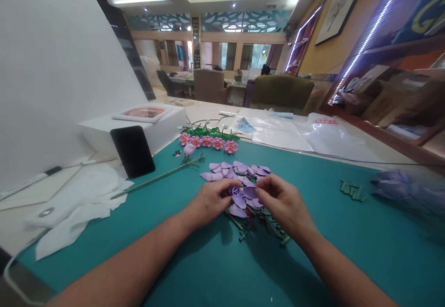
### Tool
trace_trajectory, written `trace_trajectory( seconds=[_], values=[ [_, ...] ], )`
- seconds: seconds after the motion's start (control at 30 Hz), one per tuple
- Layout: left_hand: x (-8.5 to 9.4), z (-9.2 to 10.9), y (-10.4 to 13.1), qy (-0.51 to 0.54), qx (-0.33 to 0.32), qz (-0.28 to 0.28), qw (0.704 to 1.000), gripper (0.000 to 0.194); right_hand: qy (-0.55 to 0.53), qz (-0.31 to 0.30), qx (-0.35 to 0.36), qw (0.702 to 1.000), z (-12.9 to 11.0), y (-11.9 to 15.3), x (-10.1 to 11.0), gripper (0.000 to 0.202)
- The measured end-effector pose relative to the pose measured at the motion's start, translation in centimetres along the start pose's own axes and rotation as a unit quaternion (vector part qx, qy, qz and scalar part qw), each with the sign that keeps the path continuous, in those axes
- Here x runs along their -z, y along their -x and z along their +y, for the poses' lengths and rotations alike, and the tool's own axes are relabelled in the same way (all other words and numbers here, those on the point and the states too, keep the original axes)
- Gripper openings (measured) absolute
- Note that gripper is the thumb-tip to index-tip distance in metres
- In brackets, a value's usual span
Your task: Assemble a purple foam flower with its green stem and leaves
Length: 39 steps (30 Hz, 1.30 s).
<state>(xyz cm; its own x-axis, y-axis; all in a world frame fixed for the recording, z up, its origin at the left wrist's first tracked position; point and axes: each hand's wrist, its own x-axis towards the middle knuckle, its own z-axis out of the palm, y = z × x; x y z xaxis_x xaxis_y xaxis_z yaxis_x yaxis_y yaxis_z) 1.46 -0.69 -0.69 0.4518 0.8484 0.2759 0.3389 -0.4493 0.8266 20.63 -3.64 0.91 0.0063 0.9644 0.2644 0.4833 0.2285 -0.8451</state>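
Note:
My left hand (pixel 213 199) is closed, thumb and fingers pinching a small purple flower piece (pixel 236 191) with an openwork centre. Between the thumb and fingertips of my right hand (pixel 283 200) is a purple petal (pixel 249 192), held right beside that piece. I cannot tell whether the two are joined. Loose purple petals (pixel 224 170) lie in a pile just beyond my hands. Under them are dark green stem pieces (pixel 239 228) and bits of red, partly covered by my right hand.
Pink flowers (pixel 206 141) with green leaves lie in a row at the mat's (pixel 167 256) far edge. A long-stemmed bud (pixel 189 149) lies left. A black phone (pixel 132 151) leans against a white box (pixel 100 131). At right are green pieces (pixel 352 190) and a wrapped purple bundle (pixel 399 189).

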Motion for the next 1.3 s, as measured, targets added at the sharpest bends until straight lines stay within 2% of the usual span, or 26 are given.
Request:
trace_trajectory(
  seconds=[0.17,0.43,0.8,1.3],
  values=[
    [0.0,0.2,0.1,-0.015,-0.009,-0.001,1.0,0.04,0.006,0.006,-0.006,1.0,0.3,0.0,-0.1,0.013],
    [0.0,0.2,0.0,-0.037,-0.024,-0.001,0.999,0.042,0.027,0.011,0.022,0.999,0.8,-0.1,-0.2,0.01],
    [-0.1,0.3,0.2,-0.047,-0.017,0.004,0.999,0.04,0.053,0.006,0.041,0.998,0.9,-0.1,-0.2,0.012],
    [-0.4,0.6,0.3,-0.039,-0.003,0.014,0.999,0.039,0.043,0.033,0.052,0.997,0.8,0.2,-0.7,0.014]
  ],
)
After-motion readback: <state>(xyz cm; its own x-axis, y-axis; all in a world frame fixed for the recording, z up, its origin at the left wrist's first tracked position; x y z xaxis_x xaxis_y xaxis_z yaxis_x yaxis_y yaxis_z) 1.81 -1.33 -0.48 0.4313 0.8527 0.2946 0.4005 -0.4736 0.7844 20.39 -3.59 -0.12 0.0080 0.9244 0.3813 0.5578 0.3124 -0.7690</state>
